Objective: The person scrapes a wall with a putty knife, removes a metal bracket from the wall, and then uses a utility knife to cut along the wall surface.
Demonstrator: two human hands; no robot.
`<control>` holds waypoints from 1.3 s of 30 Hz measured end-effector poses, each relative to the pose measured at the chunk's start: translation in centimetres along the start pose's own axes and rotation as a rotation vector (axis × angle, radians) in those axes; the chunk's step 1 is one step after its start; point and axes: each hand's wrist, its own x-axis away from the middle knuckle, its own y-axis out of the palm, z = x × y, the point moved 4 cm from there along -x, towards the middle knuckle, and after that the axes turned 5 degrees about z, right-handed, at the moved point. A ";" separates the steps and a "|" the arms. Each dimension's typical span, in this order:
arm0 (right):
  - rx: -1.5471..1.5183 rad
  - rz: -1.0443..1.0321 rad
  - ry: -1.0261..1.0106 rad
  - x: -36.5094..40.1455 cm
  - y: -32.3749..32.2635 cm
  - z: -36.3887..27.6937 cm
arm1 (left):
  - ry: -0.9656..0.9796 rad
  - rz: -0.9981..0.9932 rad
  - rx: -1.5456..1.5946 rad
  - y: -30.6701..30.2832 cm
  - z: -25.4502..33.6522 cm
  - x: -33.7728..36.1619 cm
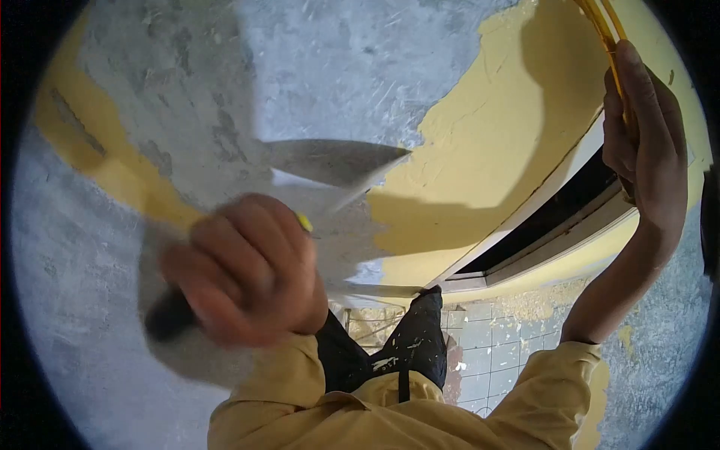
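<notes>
My left hand (247,270) is closed in a fist around a scraping tool, blurred by motion. The tool's dark handle (171,315) sticks out at the lower left, and a bit of yellow shows beside the knuckles. A thin pale blade (364,187) reaches up and right to the edge of the yellow paint (465,157) on the wall. At the upper right, my right hand (649,135) is raised, its fingers round a curved orange object (616,64) whose full shape is out of view.
Bare grey wall (337,67) surrounds the yellow paint. A recessed opening with a pale frame (540,210) runs diagonally at the right. Below are my dark trousers (409,337) and a tiled surface (487,352) with flakes on it. Shadows fall across the wall.
</notes>
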 end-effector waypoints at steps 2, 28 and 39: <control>0.175 0.149 -0.200 0.2 -0.1 -0.8 | -0.079 0.403 -0.048 0.0 0.3 -0.5; 0.102 -0.011 -0.176 -0.2 0.6 0.1 | 0.285 0.537 -0.134 2.3 7.0 2.8; 0.039 0.056 -0.022 -0.5 -0.6 0.7 | 0.236 0.504 -0.007 2.3 4.4 1.6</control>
